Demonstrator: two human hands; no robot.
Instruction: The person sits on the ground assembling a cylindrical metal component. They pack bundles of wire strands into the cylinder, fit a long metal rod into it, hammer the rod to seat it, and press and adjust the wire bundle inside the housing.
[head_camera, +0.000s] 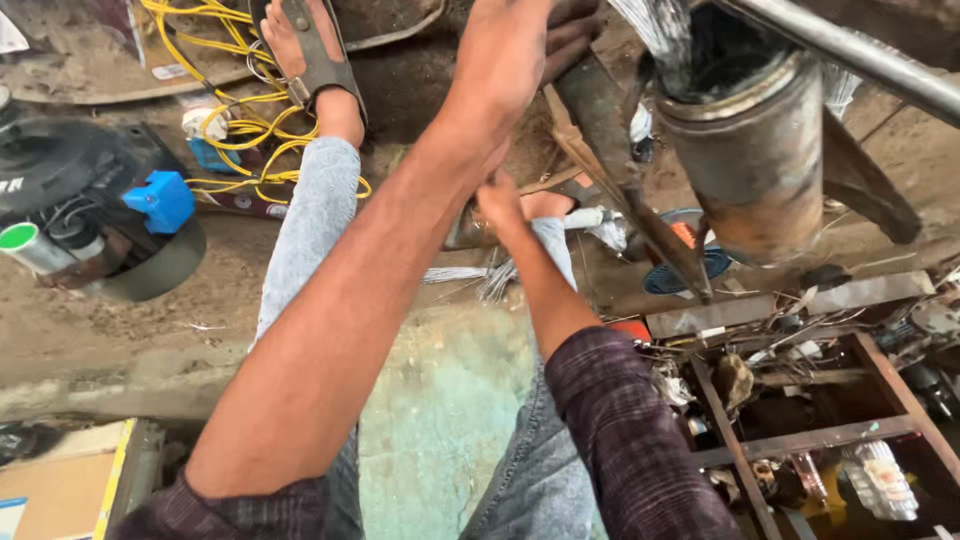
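Note:
My left hand (510, 50) reaches far forward at the top middle, its fingers closed around the upper end of a dark rusty metal bar (610, 130) that slants down to the right. Beside the bar hangs a rusty metal cylinder (755, 160) with a bundle of thin silvery wire strands (660, 30) coming out of its top. My right hand (497, 200) sits lower, mostly hidden behind my left forearm, so its grip is unclear. A loose bunch of grey wire strands (480, 278) lies on the dirt floor just below it.
A sandalled foot (310, 50) rests by tangled yellow wire (235, 125). A dark machine with a blue part (160, 200) stands left. A rusty frame (800, 435) full of scrap parts is at right. A concrete step (440, 400) and a cardboard box (60, 490) are near.

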